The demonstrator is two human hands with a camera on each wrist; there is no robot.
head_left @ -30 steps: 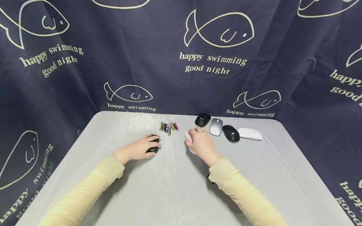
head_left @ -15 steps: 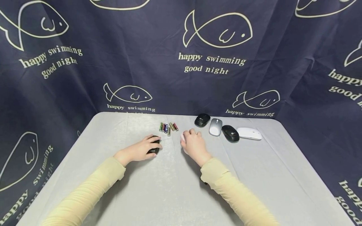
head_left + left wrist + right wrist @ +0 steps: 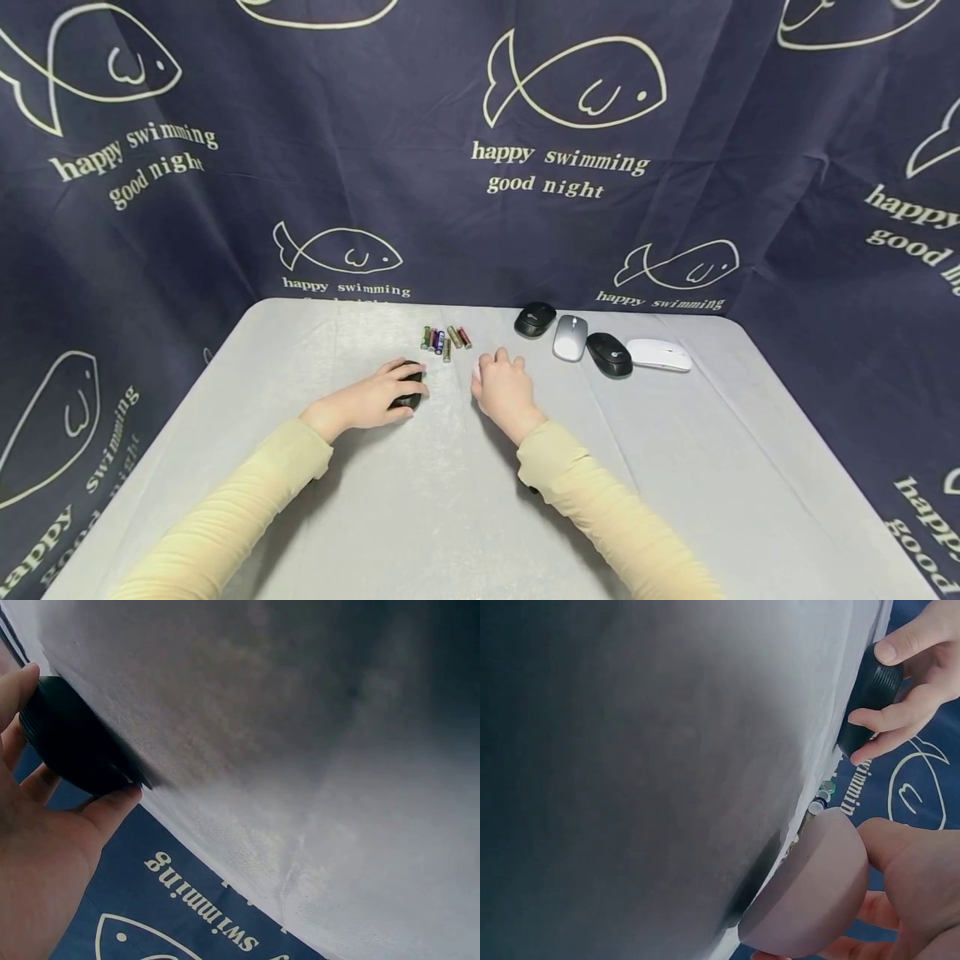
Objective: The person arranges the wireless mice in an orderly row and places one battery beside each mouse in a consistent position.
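Left grip: closed on the black mouse. The mouse lies between thumb and fingers, thumb on its near side and fingers reaching across its far side. Its right side projects from the grip, facing the opposite hand. The left wrist view shows ribbing on the mouse's body.

Right grip: closed on the pink mouse. The mouse lies under the palm, held between thumb and fingers. In the head view the hand covers most of it, leaving a small part exposed at the left of the fingers. Whether its base touches the surface cannot be determined with confidence from the right wrist view; a shadow lies beside it.

Batteries: grouped on the surface, beyond and between the two grips.

Remaining mice: positioned beyond and to the right of the right grip, in order from left to right: a dark mouse, a grey mouse, a second dark mouse and a white mouse.

Backdrop: navy cloth printed with fish outlines and lettering.
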